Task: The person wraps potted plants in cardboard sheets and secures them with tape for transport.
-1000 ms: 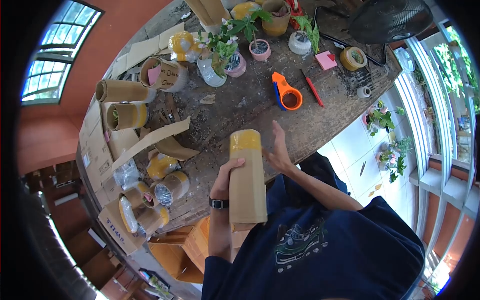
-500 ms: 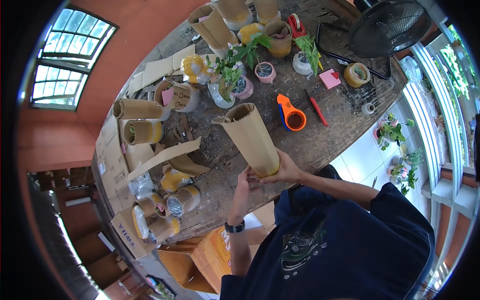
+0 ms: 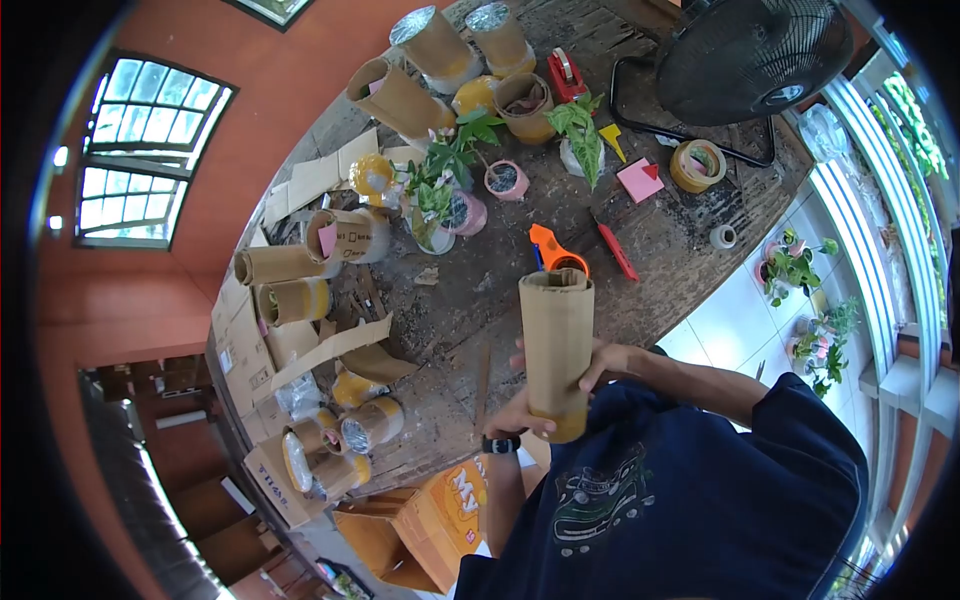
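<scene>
A tall cardboard tube (image 3: 556,345) stands nearly upright between my hands, its open top toward the camera and yellowish tape round its base. My left hand (image 3: 518,415), with a dark watch at the wrist, is wrapped round the lower left side, its thumb across the front. My right hand (image 3: 606,362) grips the right side, fingers partly behind the tube. Just beyond the tube's top lies an orange tape dispenser (image 3: 562,256), partly covered by it. A red cutter (image 3: 617,250) is to the right of the dispenser, near a pink note pad (image 3: 639,181).
The worn wooden table (image 3: 450,330) bears potted plants (image 3: 436,205), several wrapped cardboard tubes and cut cardboard (image 3: 335,352) at the left. A black fan (image 3: 757,60) stands at the back right, near a tape roll (image 3: 697,166). An orange box (image 3: 440,520) is below the near edge.
The tube has turned more upright and moved right and down. My left hand has closed round its lower side; my right hand has shifted up along it. The view has shifted too.
</scene>
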### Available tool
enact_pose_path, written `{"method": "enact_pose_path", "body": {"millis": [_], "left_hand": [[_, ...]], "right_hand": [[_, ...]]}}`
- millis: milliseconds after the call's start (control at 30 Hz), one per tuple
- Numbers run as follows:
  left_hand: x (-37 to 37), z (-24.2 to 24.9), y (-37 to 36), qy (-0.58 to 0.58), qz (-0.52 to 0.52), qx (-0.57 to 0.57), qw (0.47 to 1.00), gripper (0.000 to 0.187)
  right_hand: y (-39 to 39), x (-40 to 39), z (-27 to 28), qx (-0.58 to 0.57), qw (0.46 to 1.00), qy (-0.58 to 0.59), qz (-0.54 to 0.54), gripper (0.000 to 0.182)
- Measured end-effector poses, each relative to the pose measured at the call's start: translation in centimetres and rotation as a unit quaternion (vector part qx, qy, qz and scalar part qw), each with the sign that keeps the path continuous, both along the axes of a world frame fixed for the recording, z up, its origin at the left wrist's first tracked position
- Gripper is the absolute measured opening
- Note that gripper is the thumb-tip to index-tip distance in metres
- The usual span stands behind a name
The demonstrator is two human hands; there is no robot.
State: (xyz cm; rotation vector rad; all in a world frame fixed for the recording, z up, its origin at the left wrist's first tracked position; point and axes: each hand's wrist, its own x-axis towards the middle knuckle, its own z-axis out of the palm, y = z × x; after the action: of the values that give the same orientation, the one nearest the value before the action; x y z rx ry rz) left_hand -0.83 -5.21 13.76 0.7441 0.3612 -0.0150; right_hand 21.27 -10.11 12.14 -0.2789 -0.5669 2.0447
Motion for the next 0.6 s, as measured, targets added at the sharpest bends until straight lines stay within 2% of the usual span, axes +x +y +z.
{"method": "enact_pose_path", "body": {"millis": [33,100,200,233,333,467,533,567,600], "left_hand": [[0.2,-1.5,-0.7,0.023,0.027,0.0,0.999,0.088],[0.0,-5.6,-2.4,0.064,0.086,0.001,0.994,0.09],[3.8,-5.2,-3.9,0.057,0.308,-0.19,0.931,0.071],[4.2,-5.2,-3.4,0.007,0.294,-0.204,0.934,0.051],[4.6,-7.0,-4.3,0.201,0.403,-0.091,0.888,0.035],[3.3,-8.2,-4.7,0.26,0.446,-0.111,0.849,0.029],[3.7,-6.9,-4.6,0.295,0.465,-0.095,0.829,0.028],[3.6,-6.9,-4.7,0.29,0.475,-0.09,0.826,0.027],[3.4,-7.1,-4.8,0.285,0.484,-0.083,0.823,0.027]], "right_hand": [[-0.4,0.6,-0.3,-0.044,0.998,0.046,0.019,0.101],[-1.0,2.0,-1.3,-0.083,0.996,-0.004,-0.025,0.095],[-0.5,5.5,-0.9,-0.089,0.981,-0.117,-0.128,0.09],[0.1,6.7,-0.1,-0.081,0.97,-0.159,-0.168,0.089],[3.4,11.1,2.9,-0.012,0.93,-0.285,-0.232,0.09],[8.7,13.0,3.9,0.135,0.822,-0.44,-0.335,0.085],[11.5,12.4,1.7,0.183,0.752,-0.479,-0.414,0.081],[12.7,12.1,0.4,0.206,0.698,-0.517,-0.45,0.08],[14.0,11.9,-0.9,0.227,0.672,-0.529,-0.465,0.079]]}}
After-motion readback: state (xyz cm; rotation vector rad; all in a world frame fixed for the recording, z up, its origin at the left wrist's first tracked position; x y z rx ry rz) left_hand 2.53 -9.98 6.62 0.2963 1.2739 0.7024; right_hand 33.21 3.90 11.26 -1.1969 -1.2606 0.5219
